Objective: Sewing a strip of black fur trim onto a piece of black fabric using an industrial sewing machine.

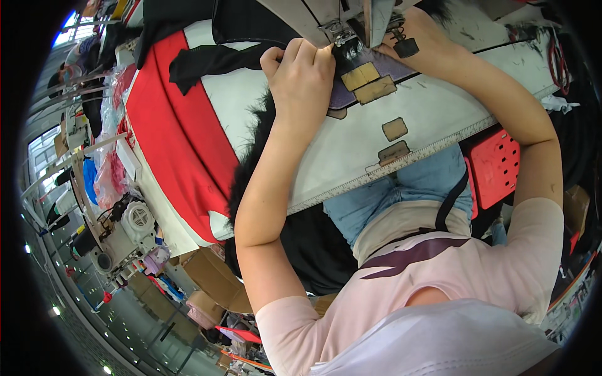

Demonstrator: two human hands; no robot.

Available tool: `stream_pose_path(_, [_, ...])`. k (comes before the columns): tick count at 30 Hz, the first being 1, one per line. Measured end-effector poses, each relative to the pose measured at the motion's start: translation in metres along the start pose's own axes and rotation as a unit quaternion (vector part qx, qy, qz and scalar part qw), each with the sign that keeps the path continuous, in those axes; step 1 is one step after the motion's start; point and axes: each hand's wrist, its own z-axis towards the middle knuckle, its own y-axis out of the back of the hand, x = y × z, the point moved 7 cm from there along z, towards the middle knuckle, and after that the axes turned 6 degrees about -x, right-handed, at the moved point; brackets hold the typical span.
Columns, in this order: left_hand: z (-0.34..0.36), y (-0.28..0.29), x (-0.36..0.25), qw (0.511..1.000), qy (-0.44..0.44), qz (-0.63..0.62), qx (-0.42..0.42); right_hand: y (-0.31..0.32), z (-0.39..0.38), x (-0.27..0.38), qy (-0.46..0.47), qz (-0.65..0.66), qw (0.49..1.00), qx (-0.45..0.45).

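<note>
My left hand (301, 78) is closed at the left of the sewing machine's presser foot (342, 39), its fingers curled down on black fabric (219, 62). A strip of that fabric runs leftward from my knuckles. Beneath the needle area a tuft of black fur (352, 49) shows. My right hand (419, 47) reaches in from the right, beside the machine head (301, 15); machine parts hide its fingers. Black furry trim (254, 138) hangs along my left forearm and over the table edge.
Red fabric (175, 138) lies across the left of the white table (332, 156). A measuring tape (439, 141) runs along the near edge. Worn tan patches (395, 130) mark the surface. A red perforated plastic piece (495, 169) is below right; another machine (135, 219) stands at left.
</note>
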Motion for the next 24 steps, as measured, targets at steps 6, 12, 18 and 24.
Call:
stream_pose_path(6, [0.006,0.0,0.005,0.999,-0.01,0.006,-0.042,-0.019,-0.003,-0.008,-0.025,-0.09,0.99,0.102])
stream_pose_path(12, [0.001,0.003,0.003,1.0,0.001,0.003,-0.025,0.007,0.015,0.003,-0.118,-0.062,0.991,0.031])
stream_pose_path(18, [0.007,0.012,0.015,1.0,-0.008,0.019,-0.022,0.008,0.015,0.002,-0.092,-0.042,0.995,0.02])
stream_pose_path(24, [-0.004,0.018,0.091,0.967,0.17,-0.147,0.117,0.0,0.002,-0.013,-0.116,0.033,0.991,0.051])
